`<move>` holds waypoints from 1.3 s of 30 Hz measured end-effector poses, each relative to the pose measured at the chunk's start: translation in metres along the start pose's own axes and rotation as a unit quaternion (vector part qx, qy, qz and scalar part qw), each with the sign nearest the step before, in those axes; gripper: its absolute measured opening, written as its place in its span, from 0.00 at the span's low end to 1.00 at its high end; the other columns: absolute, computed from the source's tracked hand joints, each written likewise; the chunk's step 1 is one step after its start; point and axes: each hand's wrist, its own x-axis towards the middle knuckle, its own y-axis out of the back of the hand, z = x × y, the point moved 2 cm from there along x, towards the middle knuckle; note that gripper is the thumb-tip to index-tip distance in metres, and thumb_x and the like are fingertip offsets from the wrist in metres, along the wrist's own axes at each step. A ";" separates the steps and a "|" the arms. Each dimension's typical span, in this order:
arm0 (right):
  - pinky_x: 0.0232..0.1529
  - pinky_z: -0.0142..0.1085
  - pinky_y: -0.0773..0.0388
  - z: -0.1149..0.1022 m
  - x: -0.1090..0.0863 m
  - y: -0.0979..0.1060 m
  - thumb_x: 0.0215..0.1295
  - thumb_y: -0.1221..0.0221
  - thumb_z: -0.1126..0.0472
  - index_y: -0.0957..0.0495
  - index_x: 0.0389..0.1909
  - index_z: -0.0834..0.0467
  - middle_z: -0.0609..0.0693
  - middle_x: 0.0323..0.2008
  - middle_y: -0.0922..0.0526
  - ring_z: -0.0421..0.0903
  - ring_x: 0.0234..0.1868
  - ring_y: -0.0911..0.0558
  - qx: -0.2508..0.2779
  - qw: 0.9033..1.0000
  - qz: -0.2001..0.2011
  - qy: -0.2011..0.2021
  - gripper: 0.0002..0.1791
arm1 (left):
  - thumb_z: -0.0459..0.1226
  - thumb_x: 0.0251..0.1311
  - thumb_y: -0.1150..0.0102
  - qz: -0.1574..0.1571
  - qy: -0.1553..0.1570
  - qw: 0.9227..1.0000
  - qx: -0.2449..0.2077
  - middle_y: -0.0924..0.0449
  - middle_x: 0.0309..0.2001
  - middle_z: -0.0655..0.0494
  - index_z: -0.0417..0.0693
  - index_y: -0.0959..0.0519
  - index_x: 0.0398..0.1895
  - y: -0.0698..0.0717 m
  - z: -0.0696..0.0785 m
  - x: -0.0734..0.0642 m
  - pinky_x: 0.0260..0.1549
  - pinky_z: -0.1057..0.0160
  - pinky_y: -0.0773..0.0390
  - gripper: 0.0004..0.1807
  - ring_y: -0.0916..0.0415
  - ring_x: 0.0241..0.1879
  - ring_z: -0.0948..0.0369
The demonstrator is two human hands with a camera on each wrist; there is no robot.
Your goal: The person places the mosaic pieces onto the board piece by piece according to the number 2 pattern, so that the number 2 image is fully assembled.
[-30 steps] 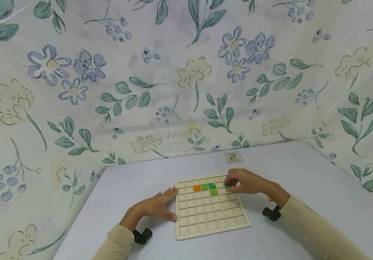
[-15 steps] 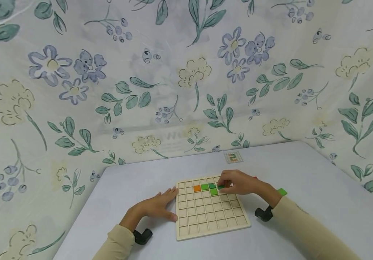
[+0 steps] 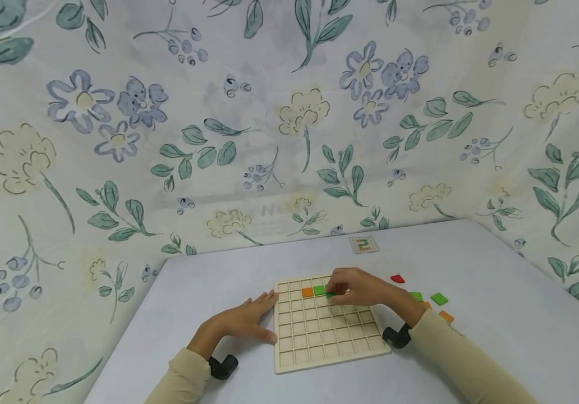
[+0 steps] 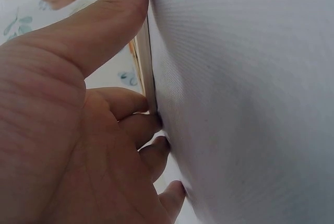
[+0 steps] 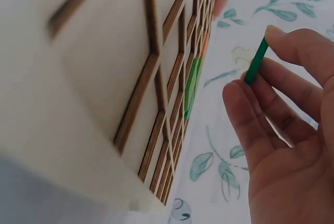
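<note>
A pale wooden grid board (image 3: 320, 342) lies on the table. My left hand (image 3: 243, 322) rests flat at its left side, fingers spread, fingertips and thumb touching the edge. Above the board's upper part, my right hand (image 3: 357, 286) pinches a dark green tile (image 5: 255, 63) between thumb and fingers; the right wrist view shows it held apart from the grid. An orange tile (image 3: 307, 292) and a light green tile (image 3: 318, 290) sit in neighbouring cells of an upper row. Other green tiles (image 5: 193, 83) beside them are hidden behind the right hand in the head view.
Right of the board lie loose pieces: a red one (image 3: 398, 278), a green tile (image 3: 439, 298), another green tile (image 3: 416, 295) and orange tiles (image 3: 446, 317). A small card with a coloured grid pattern (image 3: 364, 244) lies near the table's back edge. Floral cloth (image 3: 269, 112) hangs behind.
My right hand has moved left over the board with the dark green tile, from the right side toward the placed tiles. More loose pieces show behind its forearm. The left hand stays still.
</note>
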 end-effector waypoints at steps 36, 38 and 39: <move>0.32 0.25 0.28 0.006 -0.003 -0.013 0.59 0.30 0.60 0.11 0.38 0.54 0.38 0.30 0.24 0.32 0.30 0.31 -0.077 0.995 -0.038 -0.042 0.07 | 0.55 0.51 0.28 -0.003 0.005 1.000 -0.004 0.57 0.81 0.42 0.37 0.52 0.79 0.001 0.003 -0.001 0.78 0.40 0.60 0.61 0.61 0.81 0.46; 0.32 0.24 0.27 0.006 -0.003 -0.013 0.59 0.30 0.61 0.11 0.40 0.54 0.38 0.30 0.24 0.32 0.30 0.31 -0.078 0.996 -0.038 -0.037 0.08 | 0.55 0.51 0.28 -0.003 0.005 1.000 -0.008 0.57 0.81 0.42 0.37 0.52 0.79 0.001 0.003 -0.001 0.78 0.40 0.60 0.61 0.61 0.81 0.46; 0.32 0.24 0.27 0.006 -0.003 -0.012 0.59 0.30 0.61 0.11 0.40 0.55 0.39 0.30 0.24 0.32 0.30 0.31 -0.081 0.995 -0.038 -0.035 0.08 | 0.55 0.51 0.28 -0.002 0.005 1.000 -0.008 0.57 0.81 0.42 0.37 0.52 0.79 0.002 0.003 -0.002 0.78 0.40 0.61 0.61 0.61 0.81 0.46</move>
